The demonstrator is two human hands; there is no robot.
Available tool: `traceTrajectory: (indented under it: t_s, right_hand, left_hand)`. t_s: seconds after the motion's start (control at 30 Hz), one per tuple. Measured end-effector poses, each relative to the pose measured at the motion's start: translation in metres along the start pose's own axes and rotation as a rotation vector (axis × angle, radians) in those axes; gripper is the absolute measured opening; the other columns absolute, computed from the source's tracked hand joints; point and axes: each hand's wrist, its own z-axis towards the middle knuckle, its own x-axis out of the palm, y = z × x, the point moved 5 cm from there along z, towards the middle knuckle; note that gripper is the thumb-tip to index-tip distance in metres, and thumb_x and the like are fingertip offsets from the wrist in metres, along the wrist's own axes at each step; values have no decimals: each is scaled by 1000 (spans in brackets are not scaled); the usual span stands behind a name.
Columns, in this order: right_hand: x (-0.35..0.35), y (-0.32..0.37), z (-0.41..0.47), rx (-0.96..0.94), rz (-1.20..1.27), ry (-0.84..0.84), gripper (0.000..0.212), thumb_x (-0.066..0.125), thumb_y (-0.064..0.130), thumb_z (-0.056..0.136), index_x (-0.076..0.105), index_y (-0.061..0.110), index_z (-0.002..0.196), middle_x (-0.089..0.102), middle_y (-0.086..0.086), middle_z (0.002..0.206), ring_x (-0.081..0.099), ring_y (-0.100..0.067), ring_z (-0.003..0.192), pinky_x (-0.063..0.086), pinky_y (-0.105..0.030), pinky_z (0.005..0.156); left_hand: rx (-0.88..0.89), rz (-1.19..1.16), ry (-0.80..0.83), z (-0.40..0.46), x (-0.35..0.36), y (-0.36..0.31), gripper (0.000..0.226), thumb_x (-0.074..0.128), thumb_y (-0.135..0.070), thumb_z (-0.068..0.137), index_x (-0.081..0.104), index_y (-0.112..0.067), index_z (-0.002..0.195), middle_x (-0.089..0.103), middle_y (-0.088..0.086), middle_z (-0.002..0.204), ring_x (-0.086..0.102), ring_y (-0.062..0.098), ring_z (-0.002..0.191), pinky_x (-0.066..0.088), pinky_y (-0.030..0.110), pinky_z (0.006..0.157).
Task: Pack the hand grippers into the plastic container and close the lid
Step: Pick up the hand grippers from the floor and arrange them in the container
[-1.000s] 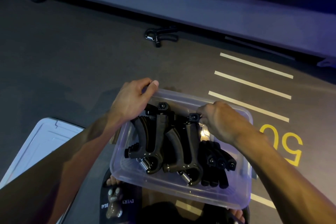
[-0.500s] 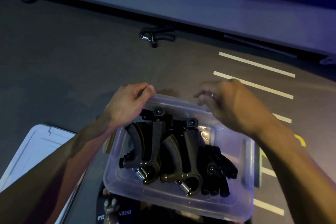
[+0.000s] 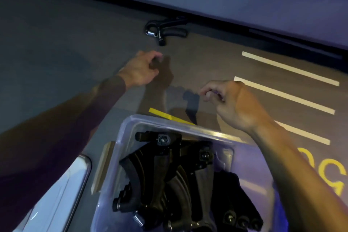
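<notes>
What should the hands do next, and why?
Probably the left hand should reach on to the hand gripper on the floor. It lies alone, past both empty hands, while the others already sit in the plastic container. The lid lies off to the left, so closing comes after.

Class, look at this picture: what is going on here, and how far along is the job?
A person is packing hand grippers into a clear plastic container, which already holds several. One hand gripper lies on the floor beyond it. Both hands are empty: the left hand reaches out toward that gripper, the right hand hovers past the container's far rim. The white lid lies to the left, not yet on.
</notes>
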Motion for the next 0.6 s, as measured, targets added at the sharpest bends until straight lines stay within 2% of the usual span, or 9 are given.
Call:
traceTrajectory:
  t_s: [0.07, 0.2, 0.27, 0.33, 0.4, 0.5, 0.6]
  right_hand:
    - [5, -8, 2, 30, 17, 25, 23, 52, 19, 99, 73, 26, 108, 75, 4, 102, 68, -14, 98, 52, -29, 89]
    - [7, -13, 4, 40, 56, 25, 23, 54, 21, 99, 69, 27, 117, 75, 8, 104, 68, -11, 102, 49, -24, 88]
    - [6, -12, 5, 36, 72, 18, 24, 55, 21, 99, 67, 27, 119, 75, 7, 108, 68, -12, 104, 50, -25, 88]
    - [6, -12, 4, 42, 62, 23, 25, 56, 21, 99, 66, 27, 120, 75, 6, 109, 67, -15, 105, 50, -27, 89]
    - [4, -12, 3, 49, 56, 18, 25, 56, 22, 99, 66, 28, 121, 75, 6, 108, 67, -15, 105, 49, -24, 85]
    - [-2, -12, -3, 53, 51, -4, 25, 57, 25, 99, 64, 30, 122, 74, 8, 109, 66, -9, 102, 39, -6, 70]
    - [-14, -9, -11, 58, 49, -42, 26, 56, 26, 98, 63, 32, 122, 74, 8, 103, 64, -7, 89, 39, -9, 68]
  left_hand:
    - [-27, 54, -12, 22, -1, -2, 64, 63, -20, 92, 42, -36, 151, 42, 14, 139, 49, 36, 127, 37, 36, 114]
    - [-46, 209, -2, 60, 1, -15, 72, 61, -33, 93, 28, -40, 157, 28, 10, 158, 28, 40, 144, 29, 44, 117]
    - [-63, 278, 5, 71, 3, -19, 72, 60, -36, 94, 28, -36, 158, 26, 9, 159, 25, 38, 145, 30, 47, 116]
    - [-47, 327, -37, 73, 2, -21, 67, 60, -37, 94, 36, -33, 156, 31, 13, 156, 31, 38, 142, 36, 48, 116]
    - [1, 323, -106, 68, -1, -27, 52, 61, -35, 93, 53, -30, 145, 45, 16, 148, 46, 38, 135, 44, 48, 110]
    - [68, 346, -163, 46, -2, -29, 26, 69, -40, 90, 71, -32, 116, 66, 8, 128, 62, 35, 118, 52, 42, 95]
    - [55, 334, -215, 18, -9, -22, 13, 75, -45, 86, 72, -36, 94, 72, 6, 113, 64, 37, 109, 51, 40, 88]
